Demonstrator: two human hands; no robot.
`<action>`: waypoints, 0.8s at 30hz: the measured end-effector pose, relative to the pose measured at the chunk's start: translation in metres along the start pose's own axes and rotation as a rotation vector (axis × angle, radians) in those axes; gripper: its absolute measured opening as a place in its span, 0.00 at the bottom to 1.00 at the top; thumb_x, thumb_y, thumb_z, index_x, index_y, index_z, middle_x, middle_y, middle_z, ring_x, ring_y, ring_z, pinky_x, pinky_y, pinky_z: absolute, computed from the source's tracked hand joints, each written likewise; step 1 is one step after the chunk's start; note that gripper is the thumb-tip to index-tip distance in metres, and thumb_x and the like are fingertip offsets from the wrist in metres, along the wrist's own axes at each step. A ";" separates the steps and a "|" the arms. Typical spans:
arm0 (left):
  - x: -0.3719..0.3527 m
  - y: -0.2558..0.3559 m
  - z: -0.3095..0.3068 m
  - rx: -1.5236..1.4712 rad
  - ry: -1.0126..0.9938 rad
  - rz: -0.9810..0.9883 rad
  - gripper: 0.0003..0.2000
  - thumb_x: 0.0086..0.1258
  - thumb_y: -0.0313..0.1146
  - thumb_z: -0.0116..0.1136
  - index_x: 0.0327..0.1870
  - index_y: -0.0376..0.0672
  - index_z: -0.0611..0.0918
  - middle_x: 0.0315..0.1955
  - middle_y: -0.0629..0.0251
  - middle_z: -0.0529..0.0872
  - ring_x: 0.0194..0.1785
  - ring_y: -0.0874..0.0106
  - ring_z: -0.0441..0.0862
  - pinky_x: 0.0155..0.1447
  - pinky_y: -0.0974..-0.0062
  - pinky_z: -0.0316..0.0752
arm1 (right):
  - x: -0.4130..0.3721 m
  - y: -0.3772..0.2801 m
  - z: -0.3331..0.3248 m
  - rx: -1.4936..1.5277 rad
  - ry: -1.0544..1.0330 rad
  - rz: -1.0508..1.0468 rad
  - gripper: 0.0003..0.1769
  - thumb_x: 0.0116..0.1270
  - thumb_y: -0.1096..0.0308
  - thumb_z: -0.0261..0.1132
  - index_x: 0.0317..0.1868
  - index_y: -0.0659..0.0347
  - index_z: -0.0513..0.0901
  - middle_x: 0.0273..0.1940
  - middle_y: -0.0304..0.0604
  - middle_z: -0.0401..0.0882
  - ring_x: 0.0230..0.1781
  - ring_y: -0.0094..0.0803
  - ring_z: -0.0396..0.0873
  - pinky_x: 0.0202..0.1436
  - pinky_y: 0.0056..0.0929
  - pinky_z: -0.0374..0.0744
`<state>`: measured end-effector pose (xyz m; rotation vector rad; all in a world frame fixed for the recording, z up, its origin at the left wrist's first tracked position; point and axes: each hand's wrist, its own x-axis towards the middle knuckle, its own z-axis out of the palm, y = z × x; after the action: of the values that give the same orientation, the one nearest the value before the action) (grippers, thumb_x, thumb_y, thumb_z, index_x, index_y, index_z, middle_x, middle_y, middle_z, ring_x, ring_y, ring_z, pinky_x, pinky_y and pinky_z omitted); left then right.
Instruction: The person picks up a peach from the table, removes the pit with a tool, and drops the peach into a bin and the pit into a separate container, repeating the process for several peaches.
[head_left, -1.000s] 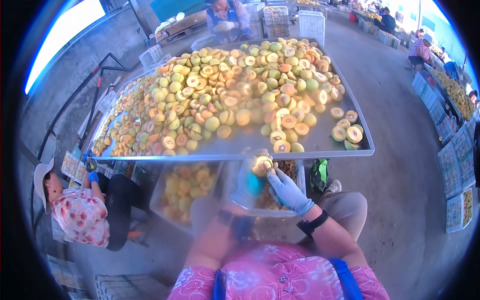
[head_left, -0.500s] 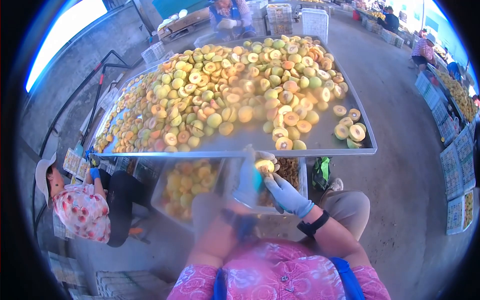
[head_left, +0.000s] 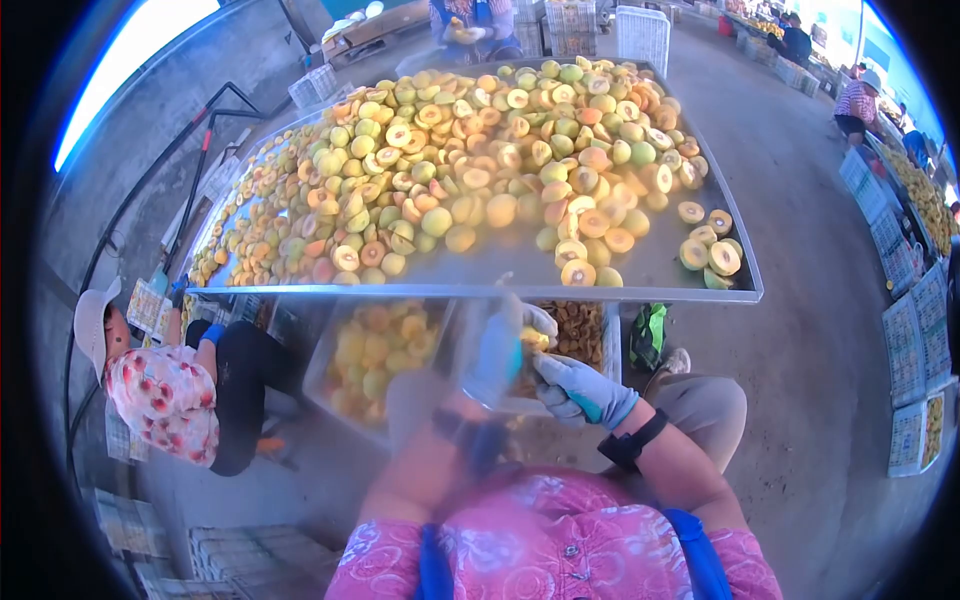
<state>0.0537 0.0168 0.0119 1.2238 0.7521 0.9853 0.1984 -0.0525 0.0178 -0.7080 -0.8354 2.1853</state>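
Observation:
My left hand [head_left: 497, 350], in a pale glove and blurred by lens haze, is closed around a yellow halved stone fruit [head_left: 535, 339]. Against that piece rest the fingertips of my right hand [head_left: 585, 388], gloved in grey and teal. Its fingers are curled, and what lies in them is hidden. Both hands are in front of the metal table's near edge, above a crate of brown pits [head_left: 580, 335]. Beside it on the left is a crate of yellow fruit [head_left: 370, 350], seen through haze.
A metal table [head_left: 660, 270] bears a large heap of halved fruit [head_left: 440, 170]. A green-and-black bag [head_left: 648, 338] lies by my foot. One person [head_left: 165, 395] sits at the left; another [head_left: 475, 30] works across the table. Stacked crates [head_left: 905, 320] line the right side.
The camera view has shifted slightly. My right hand's fingers have curled in more, and less of the fruit shows between my hands. The person at the far side now has both hands together.

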 end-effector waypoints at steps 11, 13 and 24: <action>-0.014 0.005 -0.019 -0.541 -0.321 -0.096 0.31 0.75 0.61 0.39 0.27 0.41 0.80 0.30 0.62 0.82 0.39 0.65 0.81 0.46 0.70 0.76 | 0.008 0.008 0.012 0.439 -0.185 0.278 0.20 0.76 0.46 0.50 0.44 0.55 0.71 0.19 0.27 0.60 0.08 0.13 0.53 0.07 0.15 0.52; -0.019 0.013 -0.019 -0.680 0.076 -0.226 0.31 0.72 0.65 0.41 0.31 0.42 0.79 0.32 0.61 0.81 0.40 0.62 0.81 0.47 0.68 0.77 | 0.008 0.007 0.012 0.531 -0.226 0.238 0.21 0.77 0.46 0.50 0.44 0.57 0.71 0.20 0.28 0.61 0.08 0.13 0.54 0.07 0.15 0.53; -0.101 0.012 -0.252 1.069 0.876 0.428 0.16 0.75 0.39 0.46 0.52 0.38 0.79 0.53 0.53 0.80 0.50 0.66 0.81 0.54 0.69 0.77 | 0.029 0.038 -0.017 0.363 -0.027 0.242 0.20 0.76 0.45 0.50 0.44 0.53 0.74 0.22 0.28 0.63 0.12 0.17 0.58 0.12 0.19 0.57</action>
<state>-0.2139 0.0277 -0.0319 1.9100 1.9188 1.5815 0.1772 -0.0460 -0.0279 -0.6220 -0.3597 2.4776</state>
